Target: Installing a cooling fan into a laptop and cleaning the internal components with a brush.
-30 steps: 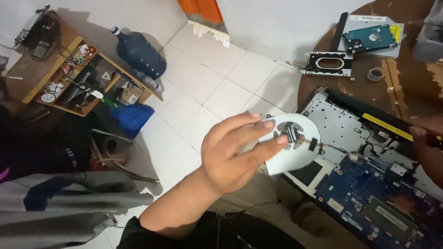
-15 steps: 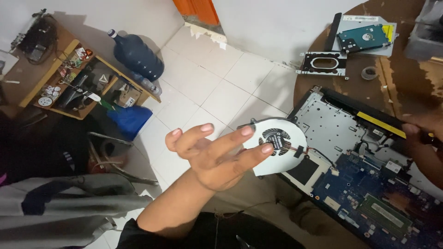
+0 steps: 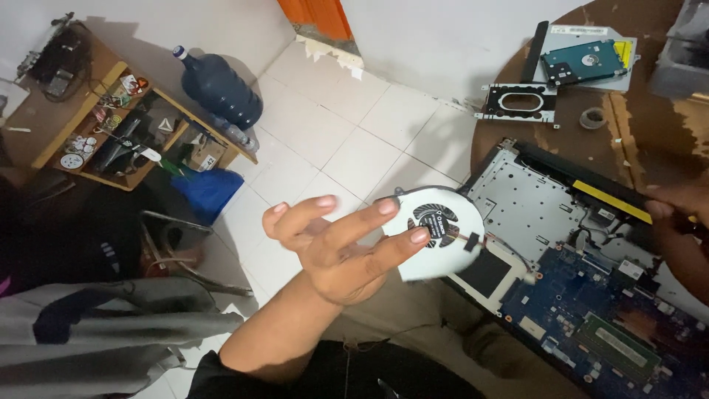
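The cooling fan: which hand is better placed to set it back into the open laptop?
Probably the left hand: its fingertips already pinch the cooling fan beside the open laptop. The right hand rests at the laptop's far edge.

Soft, even indoor light, brightest on the white floor tiles point(image 3: 347, 133); dim along the left edge; the water bottle point(image 3: 219, 87) throws a faint shadow; corners bend wide-angle; the right hand point(image 3: 683, 229) blurs slightly.
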